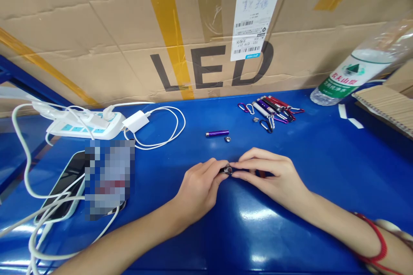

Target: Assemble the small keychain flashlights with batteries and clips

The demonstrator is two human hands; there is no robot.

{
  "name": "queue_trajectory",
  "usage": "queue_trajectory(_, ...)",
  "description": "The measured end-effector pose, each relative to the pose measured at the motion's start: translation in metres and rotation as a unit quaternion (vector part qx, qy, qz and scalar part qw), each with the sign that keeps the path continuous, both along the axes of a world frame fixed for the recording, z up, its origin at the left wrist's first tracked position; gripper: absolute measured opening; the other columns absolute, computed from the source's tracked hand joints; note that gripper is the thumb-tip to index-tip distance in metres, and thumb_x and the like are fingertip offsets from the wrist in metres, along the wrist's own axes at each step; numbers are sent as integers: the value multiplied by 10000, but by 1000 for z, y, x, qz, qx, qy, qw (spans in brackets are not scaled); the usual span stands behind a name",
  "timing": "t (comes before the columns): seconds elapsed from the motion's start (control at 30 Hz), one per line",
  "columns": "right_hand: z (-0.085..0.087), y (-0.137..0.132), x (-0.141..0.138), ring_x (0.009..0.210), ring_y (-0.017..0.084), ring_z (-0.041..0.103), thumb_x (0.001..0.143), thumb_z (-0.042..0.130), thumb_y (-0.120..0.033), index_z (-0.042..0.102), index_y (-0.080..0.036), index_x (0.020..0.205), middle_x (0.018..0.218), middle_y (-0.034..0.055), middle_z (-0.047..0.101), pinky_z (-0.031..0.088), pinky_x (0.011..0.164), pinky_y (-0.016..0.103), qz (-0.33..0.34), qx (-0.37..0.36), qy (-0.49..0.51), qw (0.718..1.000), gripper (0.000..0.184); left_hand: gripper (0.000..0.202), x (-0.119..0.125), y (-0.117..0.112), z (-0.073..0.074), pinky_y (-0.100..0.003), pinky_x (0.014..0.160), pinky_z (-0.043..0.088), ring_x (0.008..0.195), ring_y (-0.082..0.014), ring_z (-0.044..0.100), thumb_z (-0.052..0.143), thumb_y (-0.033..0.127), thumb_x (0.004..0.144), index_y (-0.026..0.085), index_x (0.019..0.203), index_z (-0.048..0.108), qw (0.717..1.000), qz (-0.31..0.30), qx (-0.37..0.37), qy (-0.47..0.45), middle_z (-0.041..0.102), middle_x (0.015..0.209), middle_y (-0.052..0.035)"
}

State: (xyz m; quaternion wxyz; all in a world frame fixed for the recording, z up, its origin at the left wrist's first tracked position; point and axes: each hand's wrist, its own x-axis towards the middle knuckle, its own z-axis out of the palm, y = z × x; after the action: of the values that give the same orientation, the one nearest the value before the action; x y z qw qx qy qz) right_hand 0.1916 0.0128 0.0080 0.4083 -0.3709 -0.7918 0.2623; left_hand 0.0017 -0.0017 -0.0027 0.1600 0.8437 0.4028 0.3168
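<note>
My left hand (200, 182) is closed around a small dark keychain flashlight tube (228, 170), whose round open end faces right. Thumb and fingertips of my right hand (274, 172) pinch at that end; whether a tiny part sits between them is hidden. Something red (262, 174) shows behind the right fingers, mostly covered. Just beyond the hands lies a purple flashlight tube (217, 133) with a silver end, and beside it a small silver cap (227, 139). Farther back on the right is a pile of slim flashlights (271, 107) in white, purple, black and red, with carabiner clips (266, 126).
A blue tabletop (180, 150) carries everything. On the left are a white power strip (87, 124), a charger (137, 121), tangled white cables, a phone (64, 189) and a blurred-out object (111, 176). A large cardboard box (112, 43) stands behind. A water bottle (346, 73) leans at right.
</note>
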Motion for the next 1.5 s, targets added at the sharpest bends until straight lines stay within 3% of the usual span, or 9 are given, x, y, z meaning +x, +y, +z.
queue_trajectory(0.27,-2,0,0,585,98,595,776,639,-184,707,-168,756,754,30,628,509,540,216,17,-3,8,1000,72,201,0,1,3,-244,592,466,633,-136,544,380,166,926,127,1014,556,1000,-12,10,-4,608,773,-50)
queue_trajectory(0.43,-2,-1,1,586,88,596,787,630,-187,694,-170,745,764,26,631,504,551,197,12,43,-10,999,78,208,-1,1,3,-248,609,468,652,-138,555,383,171,927,137,1004,573,1000,-4,26,9,611,771,-42)
queue_trajectory(0.77,-3,-1,3,574,71,588,832,576,-211,682,-186,766,782,17,635,482,540,175,6,88,-46,995,127,221,1,2,5,-293,687,472,744,-163,546,314,204,954,163,1022,519,999,-16,-21,31,604,867,-54)
queue_trajectory(0.93,-3,-1,3,584,74,585,830,577,-199,679,-186,779,784,20,635,477,544,178,12,74,-41,996,115,168,1,2,5,-315,701,462,767,-174,548,352,178,939,177,1009,505,998,-19,-42,30,606,881,-44)
queue_trajectory(1.13,1,2,4,566,77,565,821,587,-212,679,-181,761,776,30,625,465,514,186,16,31,-16,999,115,179,-1,1,2,-325,795,485,889,-175,587,377,156,920,181,1077,458,995,-6,-90,-32,618,1007,-64)
queue_trajectory(1.33,3,8,6,608,87,572,797,614,-185,692,-178,699,721,19,615,448,525,192,69,-25,19,997,125,121,-1,0,-1,-324,737,514,838,-184,621,362,169,927,171,959,478,996,-33,-76,-18,637,905,-68)
queue_trajectory(1.5,4,6,4,586,81,570,788,625,-196,693,-174,644,685,14,613,422,507,185,70,-55,22,996,161,136,-1,1,-3,-317,718,515,783,-172,613,340,167,938,164,930,476,995,-76,-59,-6,626,841,-62)
